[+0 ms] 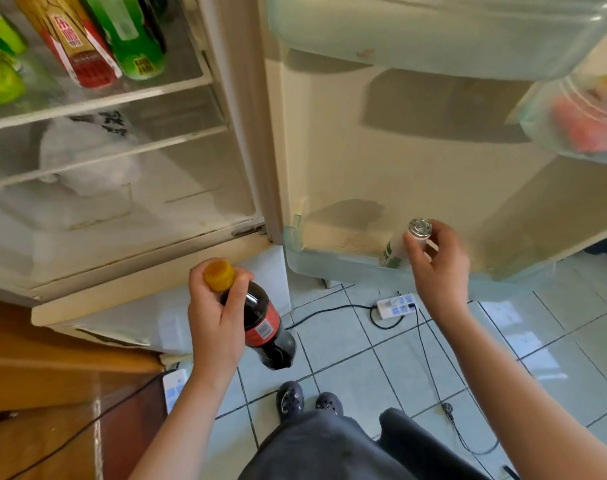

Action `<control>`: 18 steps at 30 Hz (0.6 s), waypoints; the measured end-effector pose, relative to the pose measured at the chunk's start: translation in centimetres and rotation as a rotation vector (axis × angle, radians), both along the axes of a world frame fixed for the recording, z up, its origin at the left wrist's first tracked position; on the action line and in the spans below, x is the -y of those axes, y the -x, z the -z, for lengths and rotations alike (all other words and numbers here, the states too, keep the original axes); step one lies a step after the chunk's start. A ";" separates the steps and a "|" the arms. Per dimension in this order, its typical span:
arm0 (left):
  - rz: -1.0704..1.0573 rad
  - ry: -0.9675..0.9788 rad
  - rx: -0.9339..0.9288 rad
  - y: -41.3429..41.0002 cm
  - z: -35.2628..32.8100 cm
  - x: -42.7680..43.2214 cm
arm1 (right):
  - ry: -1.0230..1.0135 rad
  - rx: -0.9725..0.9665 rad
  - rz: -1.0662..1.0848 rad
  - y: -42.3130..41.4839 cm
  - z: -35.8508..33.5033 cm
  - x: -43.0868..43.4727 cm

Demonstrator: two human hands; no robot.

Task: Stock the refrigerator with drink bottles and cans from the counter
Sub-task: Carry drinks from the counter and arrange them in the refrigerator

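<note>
Lower centre: left hand (pixel 214 317) has its fingers and thumb curled round the neck of a dark plastic cola bottle (pixel 264 327) with a red label and ribbed yellow cap, tilted above the tiled floor. Right of centre: right hand (pixel 437 268) pinches the silver top of a white cylindrical can (pixel 395 249) inside the translucent lower door shelf (pixel 329 268). Upper left: green bottles (pixel 136 39) on a glass shelf.

bottom door shelf (pixel 329 268) open leftward, white bottle (pixel 394 252) standing mid-shelf
</note>
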State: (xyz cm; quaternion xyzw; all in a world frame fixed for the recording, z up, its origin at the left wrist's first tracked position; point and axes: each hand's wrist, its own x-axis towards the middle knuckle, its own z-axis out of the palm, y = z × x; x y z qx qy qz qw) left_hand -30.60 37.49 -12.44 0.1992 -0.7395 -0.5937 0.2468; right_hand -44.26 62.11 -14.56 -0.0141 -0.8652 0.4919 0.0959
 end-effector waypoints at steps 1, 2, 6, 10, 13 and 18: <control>-0.001 -0.004 0.004 -0.2 0.0 -0.1 | -0.017 0.010 -0.010 0.0 0.3 0.0; -0.005 -0.008 0.007 -0.4 -0.1 -0.1 | -0.027 0.015 -0.017 -0.1 0.4 -0.1; -0.026 -0.006 0.010 -0.9 -0.4 -0.1 | -0.054 0.054 -0.069 0.3 -0.1 -0.4; -0.045 0.000 0.023 -1.5 -0.5 -0.4 | -0.110 0.113 -0.086 0.3 -0.8 -0.4; -0.054 0.005 0.043 -2.1 -0.6 -0.6 | -0.171 0.043 -0.016 -0.5 -1.7 0.4; -0.095 -0.011 0.045 -3.7 -0.5 -1.0 | -0.054 -0.306 -0.065 -3.6 -3.1 3.1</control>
